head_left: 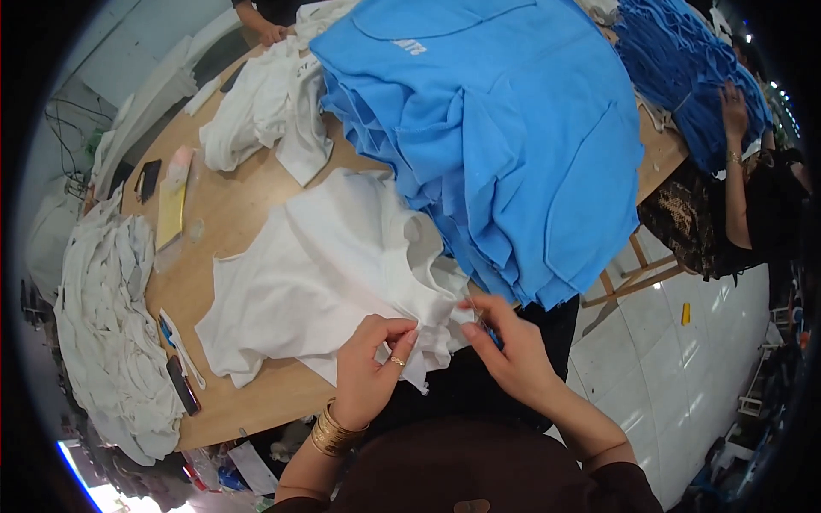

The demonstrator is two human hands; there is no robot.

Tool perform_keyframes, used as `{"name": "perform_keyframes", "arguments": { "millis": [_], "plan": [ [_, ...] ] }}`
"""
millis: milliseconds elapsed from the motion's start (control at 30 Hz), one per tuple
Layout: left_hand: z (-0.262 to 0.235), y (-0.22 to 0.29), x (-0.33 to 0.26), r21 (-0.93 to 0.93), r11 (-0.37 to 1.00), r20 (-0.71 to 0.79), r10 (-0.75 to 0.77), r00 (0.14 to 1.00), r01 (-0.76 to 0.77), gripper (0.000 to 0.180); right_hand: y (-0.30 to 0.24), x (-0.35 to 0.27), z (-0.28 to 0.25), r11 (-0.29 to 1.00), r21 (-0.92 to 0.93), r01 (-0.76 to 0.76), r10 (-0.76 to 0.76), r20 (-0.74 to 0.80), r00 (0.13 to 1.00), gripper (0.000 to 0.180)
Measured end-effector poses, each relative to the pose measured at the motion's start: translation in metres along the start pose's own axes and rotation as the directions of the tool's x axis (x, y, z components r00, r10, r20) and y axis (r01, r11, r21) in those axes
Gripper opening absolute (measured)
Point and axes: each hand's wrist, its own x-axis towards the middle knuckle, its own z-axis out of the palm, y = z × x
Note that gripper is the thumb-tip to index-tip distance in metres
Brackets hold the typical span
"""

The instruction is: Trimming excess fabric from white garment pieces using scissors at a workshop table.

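Observation:
A white garment [308, 265] lies spread across the near part of the table, its ribbed edge gathered toward me. My left hand [372, 363] pinches the fabric by this edge between thumb and fingertips. Just to the right, my right hand [509, 346] is curled with thumb and forefinger close to the same edge. A small blue-handled tool [492, 334] shows partly inside it, looking like thread snips; the palm and fingers hide most of it. Beyond both hands, a tall pile of light blue garments [496, 145] touches the white garment.
White garments hang over the wooden table's [231, 201] left edge in a heap [111, 333]; another white pile [265, 111] lies farther back. A phone [148, 180] and a yellow pad [171, 209] lie at left. Another person's hand [733, 111] rests on dark blue garments [684, 68].

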Motion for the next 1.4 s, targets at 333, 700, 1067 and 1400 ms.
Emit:
{"name": "perform_keyframes", "arguments": {
  "millis": [333,700,1067,1400],
  "plan": [
    [0.001,0.005,-0.008,0.101,0.993,0.009,0.060,0.998,-0.061,0.013,-0.014,-0.020,0.004,0.950,0.060,-0.307,0.239,0.495,0.836,0.018],
    [0.011,0.004,-0.004,0.078,0.994,-0.006,0.072,0.997,-0.071,0.013,-0.014,-0.014,0.003,0.948,0.004,-0.317,0.283,0.440,0.852,0.018],
    [0.017,0.000,-0.006,0.045,0.998,0.016,0.033,0.999,-0.033,0.012,-0.004,-0.004,-0.005,0.768,0.274,-0.579,0.498,0.312,0.809,0.021],
    [0.020,0.000,-0.003,0.041,0.998,0.022,0.040,0.999,-0.041,0.012,-0.007,-0.018,-0.003,0.933,0.052,-0.355,0.297,0.441,0.847,0.015]
  ]
}}
